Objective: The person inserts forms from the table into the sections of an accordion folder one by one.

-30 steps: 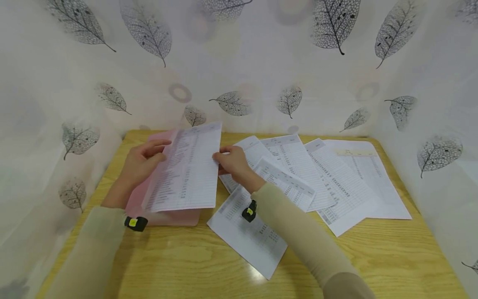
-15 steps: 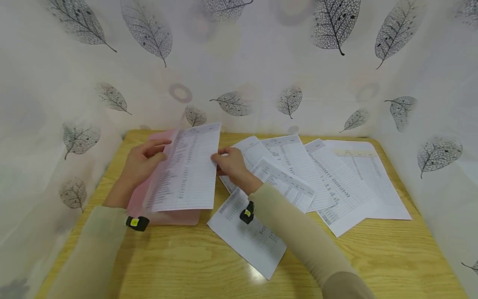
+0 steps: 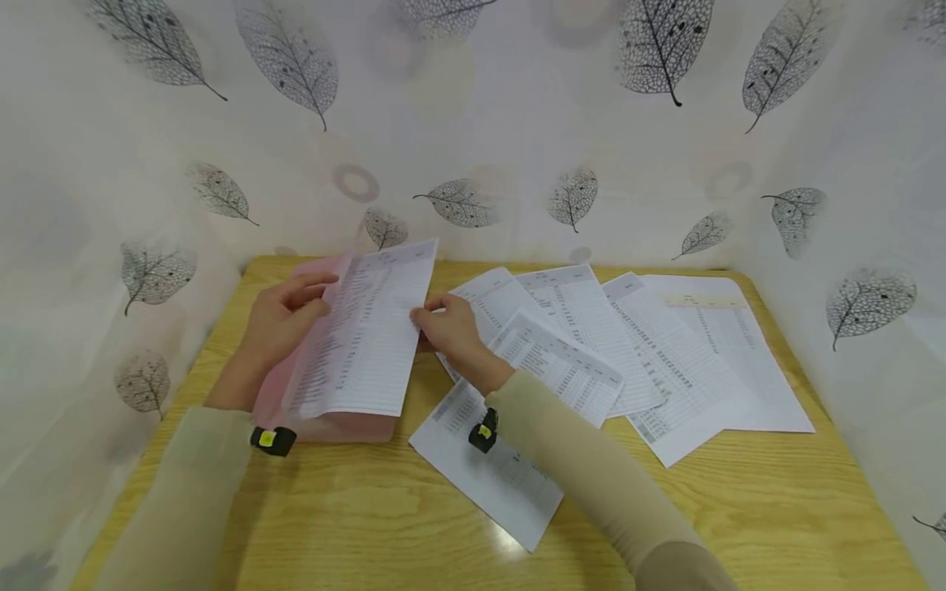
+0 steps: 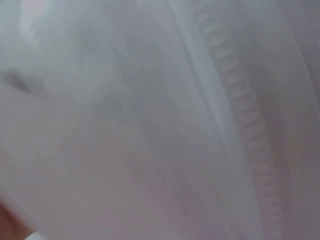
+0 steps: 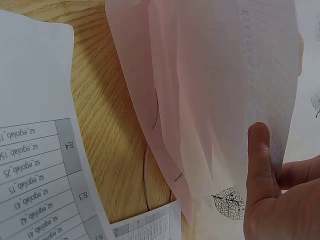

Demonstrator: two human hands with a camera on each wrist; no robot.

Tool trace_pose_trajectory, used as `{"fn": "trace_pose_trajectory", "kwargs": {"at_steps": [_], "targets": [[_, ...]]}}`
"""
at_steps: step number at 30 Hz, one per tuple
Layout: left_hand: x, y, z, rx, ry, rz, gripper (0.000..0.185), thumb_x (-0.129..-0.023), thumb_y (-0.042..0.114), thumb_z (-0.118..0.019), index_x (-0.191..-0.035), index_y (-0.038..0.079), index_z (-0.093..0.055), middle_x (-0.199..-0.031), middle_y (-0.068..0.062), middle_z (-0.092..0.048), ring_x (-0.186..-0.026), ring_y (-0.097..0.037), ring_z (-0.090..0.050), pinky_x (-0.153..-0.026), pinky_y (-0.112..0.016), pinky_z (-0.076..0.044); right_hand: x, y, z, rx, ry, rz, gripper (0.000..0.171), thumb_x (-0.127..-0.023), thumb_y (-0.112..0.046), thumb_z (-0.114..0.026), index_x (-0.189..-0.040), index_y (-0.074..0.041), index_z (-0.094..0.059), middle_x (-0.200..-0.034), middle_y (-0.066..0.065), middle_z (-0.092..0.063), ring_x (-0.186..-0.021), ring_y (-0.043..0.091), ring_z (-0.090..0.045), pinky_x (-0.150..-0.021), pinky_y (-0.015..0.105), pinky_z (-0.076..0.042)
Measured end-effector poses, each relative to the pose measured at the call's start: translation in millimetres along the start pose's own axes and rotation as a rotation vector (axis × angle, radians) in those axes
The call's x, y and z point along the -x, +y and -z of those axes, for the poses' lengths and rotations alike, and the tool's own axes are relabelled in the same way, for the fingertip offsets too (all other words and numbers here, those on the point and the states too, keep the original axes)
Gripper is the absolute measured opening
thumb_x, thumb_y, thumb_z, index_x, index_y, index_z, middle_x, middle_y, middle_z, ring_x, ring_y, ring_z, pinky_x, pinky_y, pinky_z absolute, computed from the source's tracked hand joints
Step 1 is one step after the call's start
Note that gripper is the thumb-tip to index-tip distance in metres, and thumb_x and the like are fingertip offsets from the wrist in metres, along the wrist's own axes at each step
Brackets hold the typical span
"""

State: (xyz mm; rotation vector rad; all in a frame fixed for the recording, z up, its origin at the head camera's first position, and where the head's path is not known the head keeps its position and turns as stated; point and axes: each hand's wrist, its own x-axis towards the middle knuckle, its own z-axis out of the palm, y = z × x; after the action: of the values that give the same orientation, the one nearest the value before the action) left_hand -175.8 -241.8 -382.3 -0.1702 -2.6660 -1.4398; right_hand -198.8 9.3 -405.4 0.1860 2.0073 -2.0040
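Item: printed sheet [image 3: 369, 336], rows of tabular text, raised at a tilt over the left part of the wooden table [image 3: 355, 517], partly inside a translucent pink folder [image 3: 347, 427] lying there
Left hand [image 3: 284, 316]: fingers and thumb curled round the folder's lifted cover and the sheet's left edge
Right hand [image 3: 447, 328]: thumb and fingertips pinch the sheet's right edge; thumb [image 5: 260, 150] flat on the paper in the right wrist view
Left wrist view: blurred, nothing legible
Adjacent: six loose printed sheets [image 3: 628, 353] fanned and overlapping, right of the folder; one under the right sleeve [image 3: 584, 468]
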Motion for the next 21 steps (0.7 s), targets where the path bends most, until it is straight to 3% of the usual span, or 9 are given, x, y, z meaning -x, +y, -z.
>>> {"fn": "trace_pose_trajectory", "kwargs": {"at_steps": [6,13,21], "targets": [[1.0,-0.3,-1.3,-0.004,0.006,0.016,0.041,-0.103,0.008,-0.053,-0.143,0.007,-0.065,-0.148,-0.023,-0.060,-0.129,-0.046,-0.062,-0.083,-0.006,-0.043,1.1,-1.6,-0.4,0.020,0.052,0.022,0.021,-0.096,-0.010,-0.068,-0.112,0.003,-0.062,-0.079,0.006,-0.066,-0.057,0.013,-0.067,-0.065,0.035,-0.064],[-0.1,1.5,-1.1,0.013,0.021,0.004,0.041,-0.102,0.007,-0.053,-0.141,0.005,-0.065,-0.146,-0.026,-0.061,-0.129,-0.048,-0.062,-0.082,-0.006,-0.043,4.3,-4.2,0.3,-0.032,0.022,0.023,0.015,-0.097,-0.007,-0.068,-0.107,0.001,-0.059,-0.081,0.009,-0.066,-0.056,0.013,-0.066,-0.069,0.040,-0.065],[0.2,2.0,-1.2,0.006,0.046,0.005,0.040,-0.101,0.006,-0.054,-0.139,0.006,-0.067,-0.147,-0.021,-0.062,-0.129,-0.046,-0.063,-0.082,-0.006,-0.044,4.7,-4.6,-1.9,-0.013,0.049,0.030,0.018,-0.096,-0.008,-0.068,-0.109,0.002,-0.061,-0.082,0.010,-0.068,-0.054,0.011,-0.066,-0.073,0.045,-0.065]]}}
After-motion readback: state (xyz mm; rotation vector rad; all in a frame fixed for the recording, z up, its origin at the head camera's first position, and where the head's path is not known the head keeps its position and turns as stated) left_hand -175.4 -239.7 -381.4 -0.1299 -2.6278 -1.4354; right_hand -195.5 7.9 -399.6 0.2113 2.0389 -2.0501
